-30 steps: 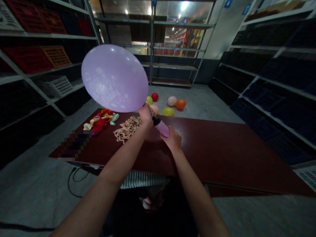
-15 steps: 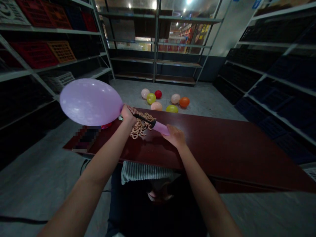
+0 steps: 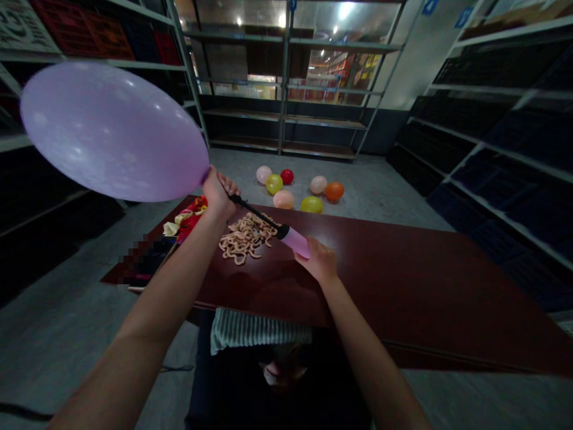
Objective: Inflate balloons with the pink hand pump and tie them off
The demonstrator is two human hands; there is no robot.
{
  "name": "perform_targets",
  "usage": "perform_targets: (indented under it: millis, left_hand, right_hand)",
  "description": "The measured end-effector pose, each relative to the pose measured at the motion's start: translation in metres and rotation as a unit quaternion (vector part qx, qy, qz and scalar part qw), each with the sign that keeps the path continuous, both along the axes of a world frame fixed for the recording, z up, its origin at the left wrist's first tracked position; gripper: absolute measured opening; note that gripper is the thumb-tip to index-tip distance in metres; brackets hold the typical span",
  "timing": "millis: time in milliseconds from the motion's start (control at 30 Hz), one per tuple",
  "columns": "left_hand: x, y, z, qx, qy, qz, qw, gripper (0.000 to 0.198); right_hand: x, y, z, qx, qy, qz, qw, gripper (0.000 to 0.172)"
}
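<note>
A large inflated purple balloon [image 3: 116, 134] fills the upper left. My left hand [image 3: 218, 194] is closed around its neck and the black end of a hand balloon pump. From there the pump's thin black rod [image 3: 259, 215] runs down to a black cap on its pink barrel [image 3: 296, 242]. Around that barrel my right hand [image 3: 319, 260] is wrapped, above the table. Beneath the rod lies a pile of tan, curled, uninflated balloons [image 3: 246, 236] on the dark red-brown table [image 3: 403, 269]. The balloon's mouth is hidden by my left fingers.
Red and cream limp pieces [image 3: 190, 218] lie at the table's left end, by a blurred dark item [image 3: 154, 257]. Several small inflated balloons [image 3: 283, 199] rest on the floor beyond. Metal shelving [image 3: 282, 119] stands behind, with crate-filled racks on both sides. A ribbed grey-green cloth [image 3: 257, 328] covers my lap.
My left hand and the purple balloon have moved up and left, away from the barrel, so more black rod shows. The balloon appears larger. My right hand has shifted slightly down in view.
</note>
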State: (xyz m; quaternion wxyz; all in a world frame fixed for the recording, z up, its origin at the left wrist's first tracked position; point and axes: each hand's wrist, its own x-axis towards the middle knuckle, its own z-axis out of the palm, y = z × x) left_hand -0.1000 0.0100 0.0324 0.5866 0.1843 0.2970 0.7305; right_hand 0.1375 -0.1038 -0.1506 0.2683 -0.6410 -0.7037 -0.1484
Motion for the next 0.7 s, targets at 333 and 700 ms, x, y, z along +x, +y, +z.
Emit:
perform_targets:
  millis: [333,700]
  left_hand:
    - [0.116,0.002,-0.03,-0.017,0.071,-0.111,0.991,0.053]
    - [0.102,0.004,-0.063,-0.048,0.004,-0.096,0.994,0.05]
  right_hand:
    - [0.006,0.005,-0.007,0.032,0.079,-0.059,0.995,0.035]
    - [0.007,0.004,-0.003,0.024,0.054,-0.046,0.997,0.032]
